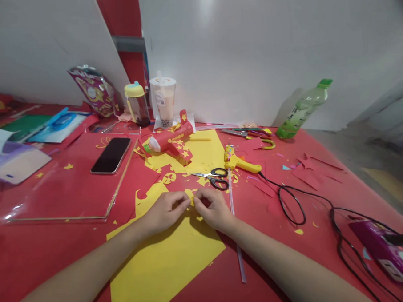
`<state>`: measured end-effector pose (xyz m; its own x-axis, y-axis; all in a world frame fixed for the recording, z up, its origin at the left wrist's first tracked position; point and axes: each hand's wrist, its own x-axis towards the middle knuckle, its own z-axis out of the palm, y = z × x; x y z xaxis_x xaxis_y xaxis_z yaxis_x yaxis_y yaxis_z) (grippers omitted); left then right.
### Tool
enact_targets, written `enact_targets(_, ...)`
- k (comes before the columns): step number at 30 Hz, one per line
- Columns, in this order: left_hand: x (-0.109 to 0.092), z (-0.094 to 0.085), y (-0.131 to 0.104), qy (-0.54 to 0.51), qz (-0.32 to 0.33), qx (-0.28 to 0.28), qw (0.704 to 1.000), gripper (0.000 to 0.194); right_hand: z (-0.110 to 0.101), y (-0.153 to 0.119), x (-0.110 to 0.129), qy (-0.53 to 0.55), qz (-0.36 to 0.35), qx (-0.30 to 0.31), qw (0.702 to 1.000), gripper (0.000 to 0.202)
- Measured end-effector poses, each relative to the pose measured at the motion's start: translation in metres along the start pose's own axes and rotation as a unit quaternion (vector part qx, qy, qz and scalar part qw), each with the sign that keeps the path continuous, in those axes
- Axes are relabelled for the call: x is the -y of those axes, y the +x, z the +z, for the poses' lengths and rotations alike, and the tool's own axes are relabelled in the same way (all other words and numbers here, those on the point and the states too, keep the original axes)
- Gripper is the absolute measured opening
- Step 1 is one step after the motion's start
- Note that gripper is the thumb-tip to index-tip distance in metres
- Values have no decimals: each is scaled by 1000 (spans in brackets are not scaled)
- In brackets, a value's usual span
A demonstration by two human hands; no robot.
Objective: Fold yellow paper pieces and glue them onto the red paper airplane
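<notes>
My left hand [168, 211] and my right hand [213, 208] meet above a yellow paper sheet [153, 269]. Pinched between the fingertips of both is a small piece of yellow paper [191, 202], its shape mostly hidden. Just beyond my hands lie scissors [218, 178] with black handles, blades apart. Yellow paper cut-outs, among them a round one [169, 177], are scattered near them. A red paper model [172, 138] with yellow stars and a white tip rests farther back. To the right is a yellow glue gun [242, 162], and a clear glue stick [236, 229] stretches toward me from its end.
A phone [111, 156] lies on a clear-covered red board [73, 196] at left. Behind stand a snack bag [95, 91], a yellow-lidded bottle [137, 105], a milk tea cup [164, 101] and a tilted green bottle [303, 111]. A black cord [310, 193] runs toward a purple power strip [386, 249].
</notes>
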<state>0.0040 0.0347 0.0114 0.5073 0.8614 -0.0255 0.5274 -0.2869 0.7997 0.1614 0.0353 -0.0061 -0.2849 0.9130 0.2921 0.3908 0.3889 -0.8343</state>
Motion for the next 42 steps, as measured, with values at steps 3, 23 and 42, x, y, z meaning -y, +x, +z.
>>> enact_targets(3, -2, -2, 0, 14, 5, -11, 1000, 24, -1, 0, 0, 15, 3, 13, 1000, 21)
enact_targets(23, 0, -8, 2, 58, 10, -42, 997, 24, 0, 3, -2, 32, 19, 41, 999, 19)
enact_targets(42, 1, -3, 7, -296, -119, -40, 947, 16, -1, 3, -4, 48, -102, -70, 991, 24)
